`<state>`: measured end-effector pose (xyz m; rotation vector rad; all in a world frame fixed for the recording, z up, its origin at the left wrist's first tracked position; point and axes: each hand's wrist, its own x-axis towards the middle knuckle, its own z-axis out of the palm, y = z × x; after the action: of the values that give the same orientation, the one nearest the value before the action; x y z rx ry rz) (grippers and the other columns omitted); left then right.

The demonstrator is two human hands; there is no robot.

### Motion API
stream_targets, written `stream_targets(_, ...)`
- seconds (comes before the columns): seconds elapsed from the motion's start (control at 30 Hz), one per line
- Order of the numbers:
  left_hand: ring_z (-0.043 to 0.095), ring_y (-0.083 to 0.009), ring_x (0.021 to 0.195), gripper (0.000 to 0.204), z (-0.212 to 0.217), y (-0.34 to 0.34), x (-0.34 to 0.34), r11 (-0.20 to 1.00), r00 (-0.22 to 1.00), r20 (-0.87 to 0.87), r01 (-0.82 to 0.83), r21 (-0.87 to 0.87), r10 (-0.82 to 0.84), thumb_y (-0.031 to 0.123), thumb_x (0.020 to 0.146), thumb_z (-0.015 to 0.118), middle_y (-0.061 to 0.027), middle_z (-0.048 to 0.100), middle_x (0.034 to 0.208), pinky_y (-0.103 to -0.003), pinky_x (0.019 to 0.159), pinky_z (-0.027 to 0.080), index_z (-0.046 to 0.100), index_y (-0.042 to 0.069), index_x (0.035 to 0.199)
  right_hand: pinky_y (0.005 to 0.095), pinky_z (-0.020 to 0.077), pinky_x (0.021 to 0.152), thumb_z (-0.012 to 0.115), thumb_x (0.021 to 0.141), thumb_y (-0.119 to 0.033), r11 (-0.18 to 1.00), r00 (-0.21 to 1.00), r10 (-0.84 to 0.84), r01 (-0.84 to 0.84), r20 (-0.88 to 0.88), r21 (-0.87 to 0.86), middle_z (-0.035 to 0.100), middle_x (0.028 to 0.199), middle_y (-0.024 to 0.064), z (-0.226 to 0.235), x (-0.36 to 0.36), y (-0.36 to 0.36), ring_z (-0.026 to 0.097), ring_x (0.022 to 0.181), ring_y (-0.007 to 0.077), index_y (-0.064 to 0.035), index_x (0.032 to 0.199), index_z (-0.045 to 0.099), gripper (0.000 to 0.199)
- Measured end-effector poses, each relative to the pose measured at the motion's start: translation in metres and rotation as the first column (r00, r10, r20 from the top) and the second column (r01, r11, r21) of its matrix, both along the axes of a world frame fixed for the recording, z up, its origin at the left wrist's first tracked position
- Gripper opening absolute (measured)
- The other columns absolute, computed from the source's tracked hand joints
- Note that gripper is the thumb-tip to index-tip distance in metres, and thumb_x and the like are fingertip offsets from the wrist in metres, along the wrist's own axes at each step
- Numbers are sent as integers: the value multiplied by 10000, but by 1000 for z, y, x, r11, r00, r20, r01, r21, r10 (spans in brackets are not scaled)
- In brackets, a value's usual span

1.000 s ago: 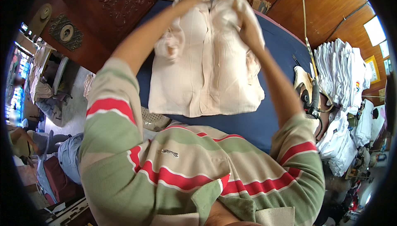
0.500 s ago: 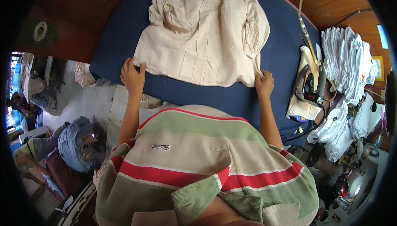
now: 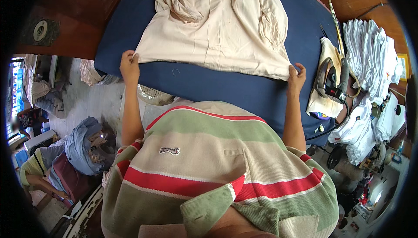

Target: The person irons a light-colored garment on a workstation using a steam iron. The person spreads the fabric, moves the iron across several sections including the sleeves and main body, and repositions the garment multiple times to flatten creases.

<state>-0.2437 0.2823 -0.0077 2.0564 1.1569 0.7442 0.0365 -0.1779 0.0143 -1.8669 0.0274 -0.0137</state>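
Observation:
A cream long-sleeved shirt [image 3: 217, 33] lies spread on the dark blue padded table [image 3: 191, 83], its hem toward me. My left hand [image 3: 129, 67] pinches the hem's left corner. The right corner is held by the fingers of my right hand [image 3: 296, 77]. Between my hands the hem is stretched out wide, while both sleeves lie crumpled on top. The collar end runs out of the upper edge of the picture. A short loose thread [image 3: 176, 71] rests on the blue cloth below the hem.
An iron [image 3: 333, 81] sits on a cream cloth [image 3: 324, 105] at the table's right, with its cord rising. Beyond it hang or lie several folded white garments [image 3: 370, 55]. At the lower left are piled blue-grey clothes [image 3: 85, 146] and a person [image 3: 32, 120].
My hands have moved apart, pulling the shirt's hem wider and smoother. The right hand has shifted right and the left slightly left and up.

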Motion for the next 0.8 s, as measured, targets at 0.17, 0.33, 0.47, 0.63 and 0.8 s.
stream_targets(0.17, 515, -82, 631, 150, 15, -12, -42, 961, 997, 28, 70, -268, -65, 89, 887, 546, -38, 593, 722, -223, 624, 425, 564, 32, 1024, 198, 304, 509, 666, 819, -167, 998, 997, 58, -60, -57, -29, 493, 772, -18, -5, 1, -20, 385, 600, 47, -57, 1025, 542, 264)
stream_targets(0.33, 486, -53, 744, 303, 20, -22, -57, 759, 945, 308, 279, -589, -108, -18, 845, 529, -1, 569, 897, -178, 699, 395, 547, 49, 1139, 342, 448, 854, 577, 849, -61, 712, 899, 323, -25, -295, 702, 610, 1073, 9, 17, -11, -31, 569, 1001, 141, -114, 1144, 547, 301)
stream_targets(0.47, 485, -44, 782, 414, 56, -27, -49, 748, 875, 377, 464, -475, -303, -88, 802, 520, 8, 555, 960, -170, 736, 382, 538, 39, 1195, 299, 450, 855, 590, 773, 51, 636, 897, 437, -257, -65, 727, 594, 1073, 19, 60, -1, -26, 558, 985, 132, -84, 1204, 535, 456)
stream_targets(0.63, 527, -69, 857, 303, 91, -6, -26, 885, 874, 262, 450, -121, -409, -81, 812, 531, -11, 583, 972, -179, 770, 391, 601, -3, 1096, 237, 451, 803, 612, 814, 9, 848, 927, 349, -374, 135, 376, 585, 965, 32, 94, 18, 0, 554, 887, 113, -22, 1136, 566, 327)
stream_targets(0.8, 577, -100, 772, 167, 85, -12, -22, 898, 886, 210, 435, -64, -414, 3, 823, 588, -47, 630, 868, -214, 703, 445, 646, -9, 980, 235, 464, 691, 640, 812, -69, 922, 902, 382, -356, 200, -153, 608, 919, 42, 30, -5, 38, 554, 771, 107, -29, 1035, 609, 229)
